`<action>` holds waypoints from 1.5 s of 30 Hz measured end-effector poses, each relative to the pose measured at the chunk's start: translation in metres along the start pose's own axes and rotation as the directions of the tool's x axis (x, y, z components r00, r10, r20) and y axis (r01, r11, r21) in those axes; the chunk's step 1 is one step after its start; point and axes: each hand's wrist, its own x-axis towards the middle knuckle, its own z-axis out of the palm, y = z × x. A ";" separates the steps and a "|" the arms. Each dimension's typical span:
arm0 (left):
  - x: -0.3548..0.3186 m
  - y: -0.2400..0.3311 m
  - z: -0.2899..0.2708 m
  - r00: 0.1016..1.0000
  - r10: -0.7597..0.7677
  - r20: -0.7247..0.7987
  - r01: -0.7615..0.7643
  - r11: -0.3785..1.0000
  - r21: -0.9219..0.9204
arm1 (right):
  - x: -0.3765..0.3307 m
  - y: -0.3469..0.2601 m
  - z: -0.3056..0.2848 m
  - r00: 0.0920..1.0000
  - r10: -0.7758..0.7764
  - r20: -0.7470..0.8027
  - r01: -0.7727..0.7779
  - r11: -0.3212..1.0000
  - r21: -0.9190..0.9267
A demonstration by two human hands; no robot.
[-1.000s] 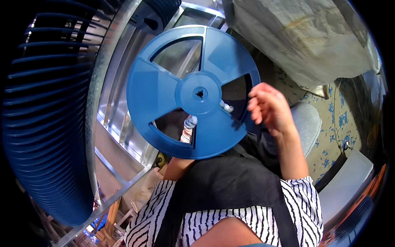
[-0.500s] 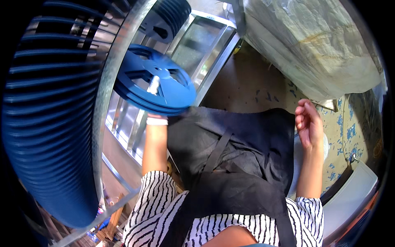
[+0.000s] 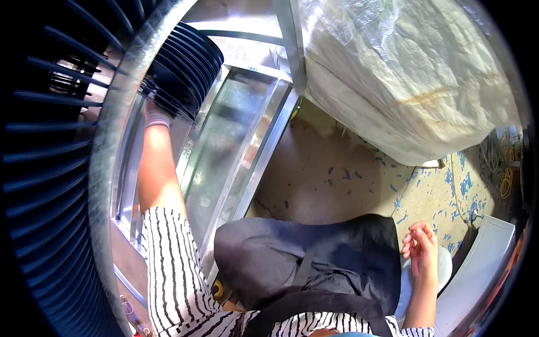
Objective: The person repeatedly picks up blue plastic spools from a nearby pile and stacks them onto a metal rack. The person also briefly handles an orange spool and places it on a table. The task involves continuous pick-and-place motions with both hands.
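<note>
At the upper left, my left hand (image 3: pixel 159 115) reaches in at the lower end of a stack of dark blue plastic reels (image 3: pixel 188 67). Its fingers are mostly hidden by the reel edges, and it appears closed on a blue reel there. A whitish covering shows at the wrist. My right hand (image 3: pixel 420 244) hovers at the right, beside my black apron (image 3: pixel 314 258), with nothing in it and its fingers loosely bent and apart.
A long row of blue reels (image 3: pixel 50 224) fills the left side behind a curved metal rail (image 3: pixel 104 163). Next to the stack is a metal frame (image 3: pixel 261 163). A whitish plastic-covered bulk (image 3: pixel 404 78) stands at upper right, a grey panel (image 3: pixel 477 269) at lower right. Blue flakes lie on the floor (image 3: pixel 320 168).
My left arm has stretched forward and left, taking blue reels from in front of me to the stack. The view has shifted. My right hand stays free at the right.
</note>
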 end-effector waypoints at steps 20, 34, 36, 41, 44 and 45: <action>0.009 -0.052 0.050 0.828 0.505 -0.245 -0.461 0.861 0.216 | 0.023 -0.003 0.030 0.999 0.021 0.045 -0.020 0.999 -0.031; -0.276 -0.361 0.069 0.917 -0.168 0.360 -0.321 -0.848 0.421 | 0.048 -0.040 0.066 0.773 0.204 0.601 -0.284 0.958 0.040; -0.321 -0.377 0.073 0.929 -0.213 0.302 -0.292 -0.923 0.249 | 0.044 -0.033 0.068 0.784 0.234 0.575 -0.319 0.946 0.051; -0.368 -0.404 0.186 0.974 -0.225 -0.030 -0.220 -0.967 0.130 | 0.010 -0.021 0.041 0.849 0.188 0.494 -0.292 0.946 0.142; -0.387 -0.427 0.216 0.963 -0.251 -0.098 -0.238 -0.963 0.128 | -0.042 -0.004 0.002 0.907 0.147 0.394 -0.286 0.903 0.321; -0.398 -0.432 0.224 0.942 -0.314 -0.120 -0.323 -0.944 -0.065 | -0.072 -0.001 -0.015 0.947 0.192 0.259 -0.275 0.902 0.334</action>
